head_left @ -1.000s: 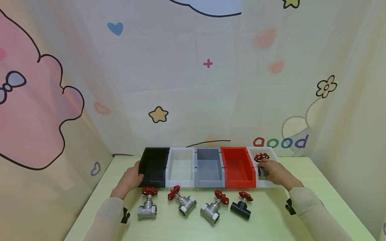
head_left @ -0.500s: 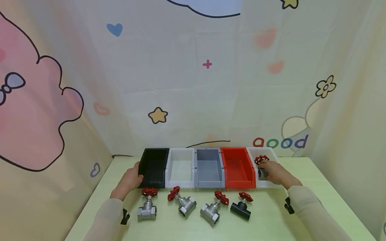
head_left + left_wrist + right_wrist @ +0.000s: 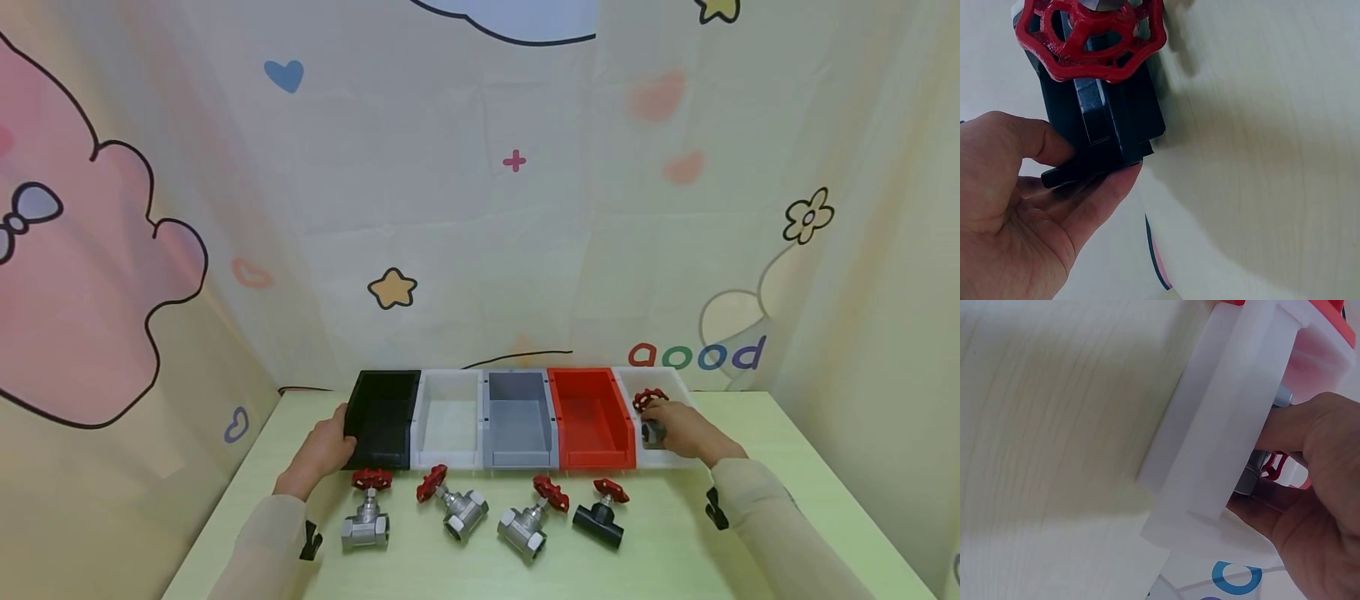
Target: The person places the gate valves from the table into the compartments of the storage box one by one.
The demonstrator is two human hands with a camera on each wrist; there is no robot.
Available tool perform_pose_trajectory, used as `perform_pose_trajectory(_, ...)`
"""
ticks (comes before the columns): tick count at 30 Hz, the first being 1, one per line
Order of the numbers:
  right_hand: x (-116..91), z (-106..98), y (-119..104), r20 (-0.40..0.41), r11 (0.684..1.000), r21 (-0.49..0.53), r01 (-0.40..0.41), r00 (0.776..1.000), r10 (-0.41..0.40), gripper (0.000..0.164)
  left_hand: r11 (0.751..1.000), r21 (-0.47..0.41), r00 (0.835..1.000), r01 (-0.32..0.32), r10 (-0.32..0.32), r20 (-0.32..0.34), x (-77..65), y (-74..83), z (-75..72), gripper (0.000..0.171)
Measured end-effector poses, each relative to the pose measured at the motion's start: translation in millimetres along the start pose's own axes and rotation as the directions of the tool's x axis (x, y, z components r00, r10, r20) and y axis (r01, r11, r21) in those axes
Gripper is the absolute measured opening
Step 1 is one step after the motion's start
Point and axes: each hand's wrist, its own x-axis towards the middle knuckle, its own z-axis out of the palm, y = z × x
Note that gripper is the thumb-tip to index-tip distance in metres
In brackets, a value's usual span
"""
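My left hand (image 3: 322, 450) grips the left wall of the black bin (image 3: 382, 460). In the left wrist view its thumb lies inside the bin wall (image 3: 1091, 156) and the fingers are outside. At the far right, my right hand (image 3: 688, 432) reaches into a white bin (image 3: 682, 385) and holds a gate valve (image 3: 653, 432) by its grey metal body. The valve's red handwheel (image 3: 649, 398) points toward the back of the bin. From the right wrist, the bin's front wall (image 3: 1210, 437) hides part of the valve.
Between the end bins stand another white bin (image 3: 450, 458), a grey bin (image 3: 521, 458) and a red bin (image 3: 597, 458). In front lie three silver valves (image 3: 366, 531) (image 3: 465, 512) (image 3: 522, 529) and a black-bodied valve (image 3: 598, 525), all with red handwheels. A printed curtain (image 3: 450, 208) hangs behind.
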Motion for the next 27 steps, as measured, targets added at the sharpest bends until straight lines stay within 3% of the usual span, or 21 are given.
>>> perform_pose_trajectory(12,3.3,4.7,1.0,-0.003,0.999,-0.044,0.009,1.000,-0.010,0.034,1.000,-0.007,1.000,0.002,-0.001,0.014,-0.7,2.1,-0.9,0.069)
perform_pose_trajectory(27,0.2,-0.2,-2.2,-0.008,0.998,-0.047,-0.045,0.999,0.045,0.035,1.000,-0.008,1.000,0.006,-0.005,0.014,2.0,-1.8,2.6,0.070)
